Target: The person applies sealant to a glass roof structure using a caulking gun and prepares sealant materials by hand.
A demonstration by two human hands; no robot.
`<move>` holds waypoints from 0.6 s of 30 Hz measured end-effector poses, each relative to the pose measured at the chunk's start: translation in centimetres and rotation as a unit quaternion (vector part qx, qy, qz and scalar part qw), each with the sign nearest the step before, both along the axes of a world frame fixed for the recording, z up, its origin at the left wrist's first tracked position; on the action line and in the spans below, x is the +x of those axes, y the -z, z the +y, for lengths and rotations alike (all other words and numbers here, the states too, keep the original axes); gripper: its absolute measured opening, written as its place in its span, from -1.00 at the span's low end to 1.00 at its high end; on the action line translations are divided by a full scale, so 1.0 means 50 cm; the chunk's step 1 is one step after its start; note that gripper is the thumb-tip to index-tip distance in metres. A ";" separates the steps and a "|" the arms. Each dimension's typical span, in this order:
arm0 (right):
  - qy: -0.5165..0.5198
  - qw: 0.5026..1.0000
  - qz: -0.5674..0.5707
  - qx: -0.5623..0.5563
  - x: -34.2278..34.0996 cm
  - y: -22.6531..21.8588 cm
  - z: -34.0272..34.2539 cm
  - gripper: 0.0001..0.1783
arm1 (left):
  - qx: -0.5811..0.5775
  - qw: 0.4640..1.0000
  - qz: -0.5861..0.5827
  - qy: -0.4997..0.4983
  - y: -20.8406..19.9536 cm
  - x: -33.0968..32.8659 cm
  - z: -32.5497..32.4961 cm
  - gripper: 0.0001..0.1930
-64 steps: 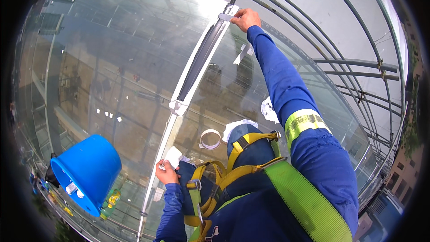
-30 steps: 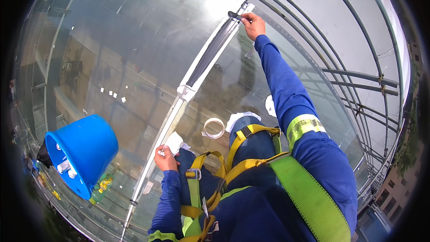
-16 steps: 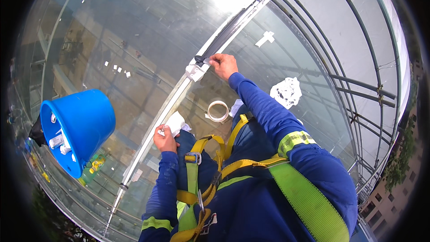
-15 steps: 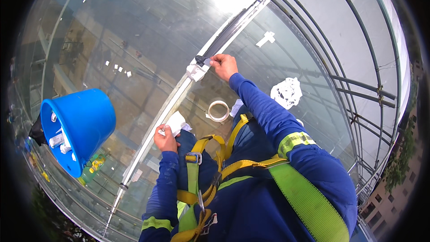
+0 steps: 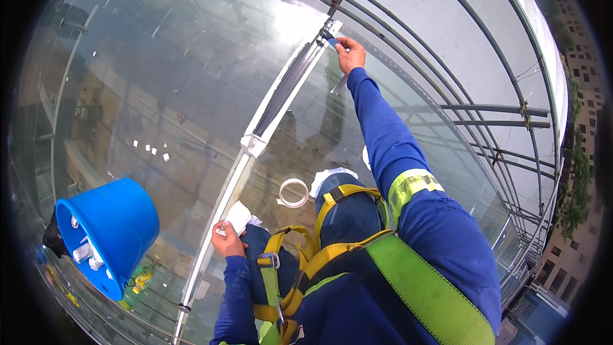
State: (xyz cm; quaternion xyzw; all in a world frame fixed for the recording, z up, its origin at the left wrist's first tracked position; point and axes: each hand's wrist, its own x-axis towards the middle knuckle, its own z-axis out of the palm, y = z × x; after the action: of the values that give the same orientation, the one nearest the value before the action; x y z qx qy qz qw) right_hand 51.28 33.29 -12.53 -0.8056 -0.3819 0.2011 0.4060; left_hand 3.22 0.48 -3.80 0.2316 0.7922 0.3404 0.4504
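At the far end of the seam, my right hand (image 5: 350,55) pinches a small flat scraper (image 5: 331,41) against the black sealant (image 5: 286,92). The sealant runs along the joint between glass panels, with white masking tape (image 5: 314,62) along its edges. A crumpled white tape piece (image 5: 253,145) sits at the near end of the black stretch. Beside the white seam strip, close to my left knee, my left hand (image 5: 228,240) grips a folded white paper or cloth (image 5: 238,217). A roll of masking tape (image 5: 294,193) lies on the glass between my knees.
A blue bucket (image 5: 131,214) tilts at left, with white tubes and wads inside. By it stands a green-yellow bottle (image 5: 142,278). Several small white scraps lie on the glass (image 5: 211,89). White sheeting (image 5: 440,32) on metal pipes (image 5: 498,110) borders the right side.
My right hand has moved from the near end of the black sealant to its far end. My left hand still grips the white piece. The view has shifted, and my right knee is higher.
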 end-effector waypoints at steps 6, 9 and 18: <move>-0.015 0.998 -0.053 -0.010 0.040 0.004 0.033 -0.78 | -0.028 1.000 -0.010 -0.006 -0.004 0.018 0.020 -0.79; -0.084 0.980 -0.176 0.038 0.031 0.019 0.014 -0.72 | -0.036 0.999 -0.003 -0.005 -0.003 0.021 0.024 -0.79; -0.137 0.972 -0.183 -0.061 -0.044 0.018 -0.030 -0.54 | -0.021 1.000 -0.013 -0.016 -0.018 0.024 0.024 -0.81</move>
State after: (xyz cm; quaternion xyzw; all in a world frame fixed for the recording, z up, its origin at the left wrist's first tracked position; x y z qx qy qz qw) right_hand 49.08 31.79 -13.43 -0.7920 -0.5434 0.1272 0.2478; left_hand 4.43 1.69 -2.92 0.2047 0.7967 0.3339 0.4602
